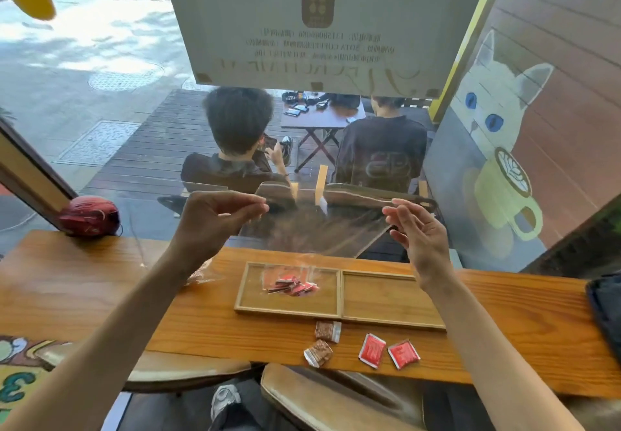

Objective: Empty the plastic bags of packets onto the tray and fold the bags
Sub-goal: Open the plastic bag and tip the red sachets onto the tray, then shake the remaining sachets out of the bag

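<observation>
bag: i am holding a clear plastic bag point(322, 229) stretched in the air above the counter, between my two raised hands.
left hand: my left hand point(215, 219) is pinching the bag's upper left edge, fingertips curling together.
right hand: my right hand point(416, 229) is gripping the upper right edge with thumb and forefinger, the other fingers fanning out loosely.
tray: a two-compartment wooden tray point(339, 313) is lying on the wooden counter point(100, 296) below the bag.
second bag: another clear bag point(289, 281) with red packets inside is sitting in the tray's left compartment.
loose packets: two brown packets point(322, 343) and two red packets point(386, 351) are lying on the counter just in front of the tray, near its near rim.
window: i am looking through glass at two seated people point(302, 141) outside.
</observation>
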